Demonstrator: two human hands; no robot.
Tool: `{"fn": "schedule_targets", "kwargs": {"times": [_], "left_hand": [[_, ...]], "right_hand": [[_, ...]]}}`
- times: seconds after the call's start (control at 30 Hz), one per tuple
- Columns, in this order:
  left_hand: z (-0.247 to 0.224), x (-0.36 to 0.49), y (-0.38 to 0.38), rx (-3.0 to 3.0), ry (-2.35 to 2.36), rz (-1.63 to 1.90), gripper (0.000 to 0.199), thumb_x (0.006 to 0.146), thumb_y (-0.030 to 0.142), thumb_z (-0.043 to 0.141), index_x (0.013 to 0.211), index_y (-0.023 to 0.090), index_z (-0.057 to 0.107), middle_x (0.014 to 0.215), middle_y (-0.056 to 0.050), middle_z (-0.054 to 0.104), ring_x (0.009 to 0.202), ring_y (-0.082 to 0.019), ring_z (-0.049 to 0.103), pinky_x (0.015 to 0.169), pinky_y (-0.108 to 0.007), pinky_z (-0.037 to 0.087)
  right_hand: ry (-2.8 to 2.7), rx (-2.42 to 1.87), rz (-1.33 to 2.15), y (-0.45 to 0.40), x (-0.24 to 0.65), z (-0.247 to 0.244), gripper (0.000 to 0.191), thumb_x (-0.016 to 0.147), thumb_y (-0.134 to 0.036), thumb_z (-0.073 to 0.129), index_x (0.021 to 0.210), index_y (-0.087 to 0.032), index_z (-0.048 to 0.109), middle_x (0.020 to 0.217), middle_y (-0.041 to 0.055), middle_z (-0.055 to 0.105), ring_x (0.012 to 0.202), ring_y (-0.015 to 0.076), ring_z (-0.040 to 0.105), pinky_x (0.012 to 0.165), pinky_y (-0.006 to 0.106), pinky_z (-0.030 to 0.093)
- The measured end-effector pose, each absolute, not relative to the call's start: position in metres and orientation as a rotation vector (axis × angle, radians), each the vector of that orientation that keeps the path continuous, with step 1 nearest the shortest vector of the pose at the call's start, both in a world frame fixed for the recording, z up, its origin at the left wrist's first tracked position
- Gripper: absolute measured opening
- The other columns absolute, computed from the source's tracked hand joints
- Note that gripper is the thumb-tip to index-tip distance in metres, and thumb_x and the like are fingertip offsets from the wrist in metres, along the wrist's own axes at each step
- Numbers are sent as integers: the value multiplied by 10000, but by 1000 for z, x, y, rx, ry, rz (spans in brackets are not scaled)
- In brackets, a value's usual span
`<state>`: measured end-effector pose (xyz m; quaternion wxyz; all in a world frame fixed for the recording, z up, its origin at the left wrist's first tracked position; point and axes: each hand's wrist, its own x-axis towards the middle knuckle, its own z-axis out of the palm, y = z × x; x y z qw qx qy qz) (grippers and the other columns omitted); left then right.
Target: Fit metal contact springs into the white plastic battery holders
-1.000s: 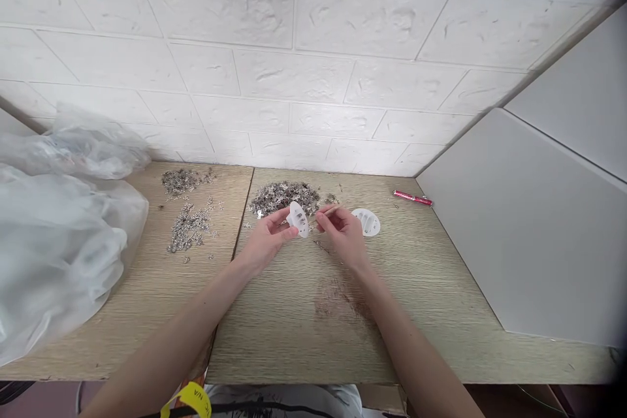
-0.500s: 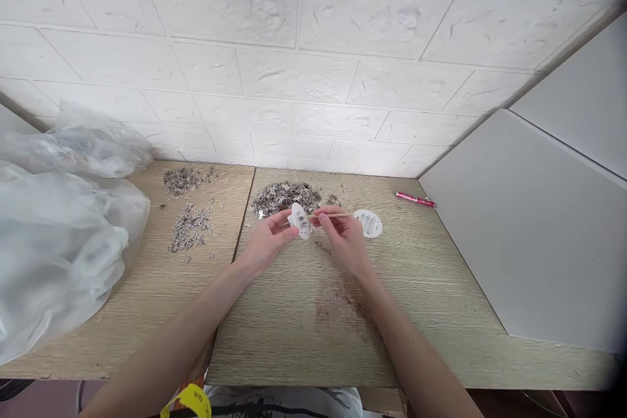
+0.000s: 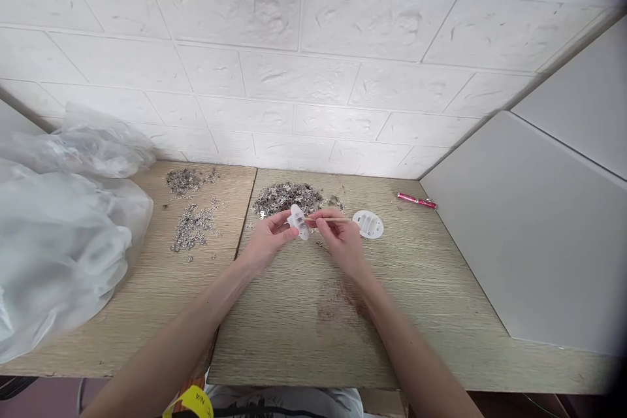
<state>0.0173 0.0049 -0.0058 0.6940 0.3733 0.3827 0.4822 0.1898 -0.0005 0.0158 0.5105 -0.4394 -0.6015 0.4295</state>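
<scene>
My left hand (image 3: 268,240) is closed on a white oval plastic piece (image 3: 299,222), tilted up on its edge, with slots in its face and small metal bits in them. Between the fingers of my right hand (image 3: 343,238) is a thin wooden stick (image 3: 327,219). Its tip points left and meets the face of the white piece, though exact contact is too small to make out. A second white oval plastic piece (image 3: 368,225) with slots lies on the table just right of my right hand. Behind both hands spreads a heap of small metal parts (image 3: 289,197).
On the left of the table (image 3: 294,339) are two smaller scatterings of metal parts (image 3: 192,227) and bulky translucent plastic bags (image 3: 59,248). A red pen (image 3: 416,200) lies at the back right by a grey panel (image 3: 539,228). A white brick-patterned wall (image 3: 323,78) stands behind.
The stick and my right hand have shifted slightly, with the stick now lying a little lower at its right end. My left hand keeps the white piece in nearly the same place.
</scene>
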Motion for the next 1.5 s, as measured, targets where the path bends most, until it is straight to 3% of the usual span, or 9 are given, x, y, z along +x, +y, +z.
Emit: {"fn": "schedule_targets", "kwargs": {"times": [0.43,0.8,1.07,1.3,1.5], "left_hand": [[-3,22,3,736,813,1152,533,573,304,866,1057,174,687,1059,-84,673,1022,-216,593,985,-374,395],[-3,23,3,703,846,1184,551,500,292,898,1001,185,695,967,-59,692,910,-174,606,874,-320,445],[-2,23,1,782,801,1141,564,521,272,891,1036,177,683,1033,-65,687,930,-173,611,847,-286,460],[-9,21,5,824,722,1147,583,560,309,875,1087,184,660,1058,-76,675,941,-166,603,837,-273,456],[-6,22,6,758,770,1169,576,525,301,887,1040,179,660,1019,-64,676,896,-152,597,820,-274,451]], "right_hand": [[-1348,-999,1054,0,192,12,209,877,-366,561,861,-178,650,880,61,675,821,184,683,790,361,569],[-1470,-1064,917,-3,187,13,191,889,-328,519,869,-182,642,915,72,669,810,181,686,747,329,570],[-1623,-1078,705,-3,187,11,177,881,-250,508,866,-194,675,888,55,695,845,183,659,750,325,535],[-1365,-954,959,-3,189,12,162,899,-288,525,879,-189,652,913,53,684,811,168,680,760,335,574],[-1383,-944,956,-3,188,9,137,893,-269,533,887,-191,645,920,50,659,831,166,669,768,340,570]]}}
